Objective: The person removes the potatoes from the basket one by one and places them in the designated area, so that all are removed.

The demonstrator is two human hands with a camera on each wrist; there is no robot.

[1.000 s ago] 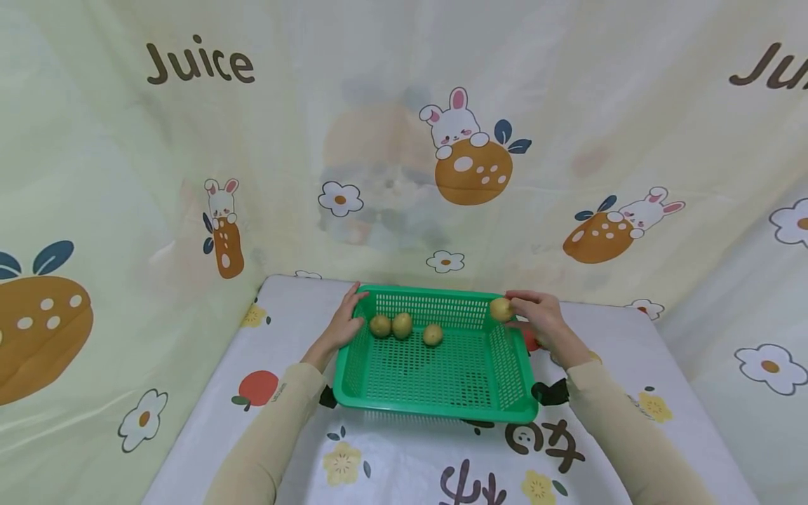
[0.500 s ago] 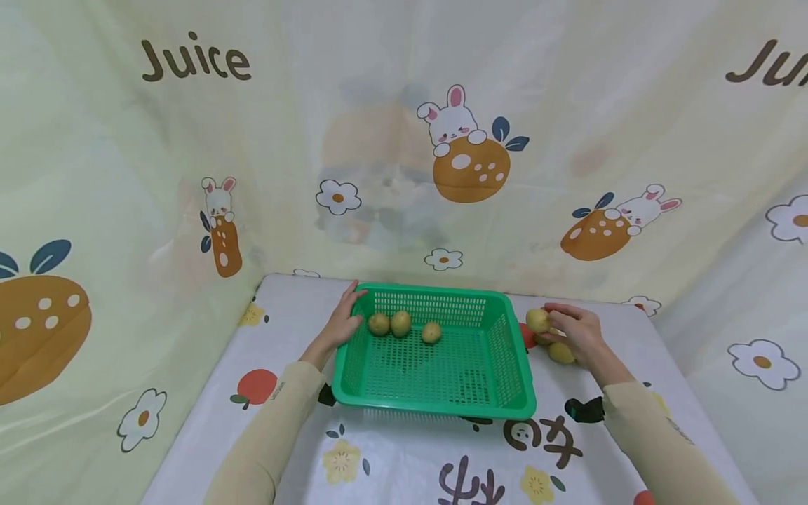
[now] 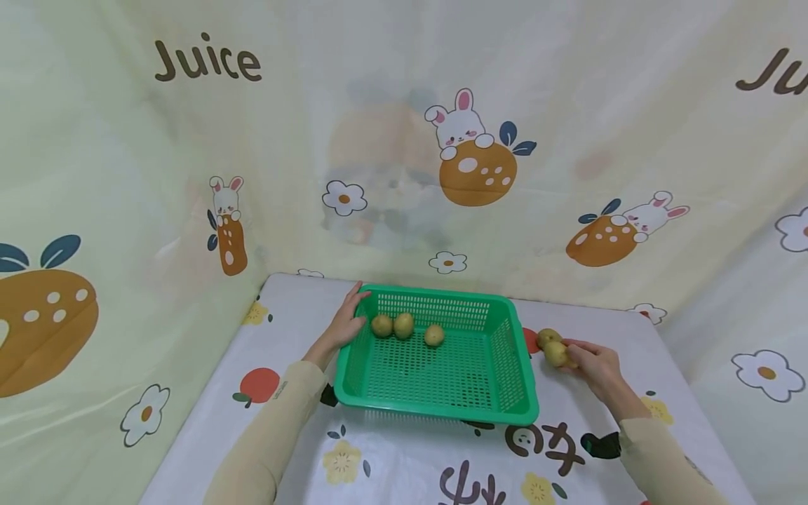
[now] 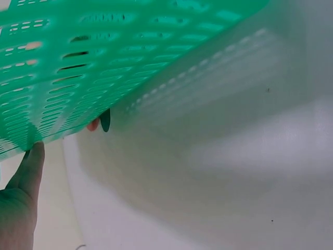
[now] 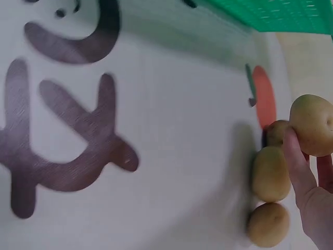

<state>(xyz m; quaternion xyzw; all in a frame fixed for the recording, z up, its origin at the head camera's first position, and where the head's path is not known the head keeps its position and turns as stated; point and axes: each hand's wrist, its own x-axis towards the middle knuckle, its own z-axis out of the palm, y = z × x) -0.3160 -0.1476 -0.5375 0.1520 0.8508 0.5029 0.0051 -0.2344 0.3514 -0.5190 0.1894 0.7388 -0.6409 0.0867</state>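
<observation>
My left hand (image 3: 344, 326) holds the left rim of a green plastic basket (image 3: 435, 414), its thumb at the rim. In the left wrist view, the basket's slotted wall (image 4: 104, 67) slants above that hand (image 4: 21, 208). Three potatoes (image 3: 404, 325) lie inside, toward the back left. Right of the basket, my right hand (image 3: 593, 365) pinches a potato (image 3: 557, 354) between thumb and fingers. Beside this held potato, the right wrist view has three more potatoes (image 5: 271, 173) in a row on the table; the head view shows one of them (image 3: 548, 338), the others being hidden.
The table wears a white cloth (image 3: 391, 456) printed with flowers, fruit and dark lettering. A printed curtain (image 3: 391, 231) hangs right behind the basket and along both sides. Dark straps (image 3: 601, 445) show at the wrists.
My right hand has carried its potato from over the basket's right rim, rightward and down to the potatoes on the table. My left hand and the basket have stayed put.
</observation>
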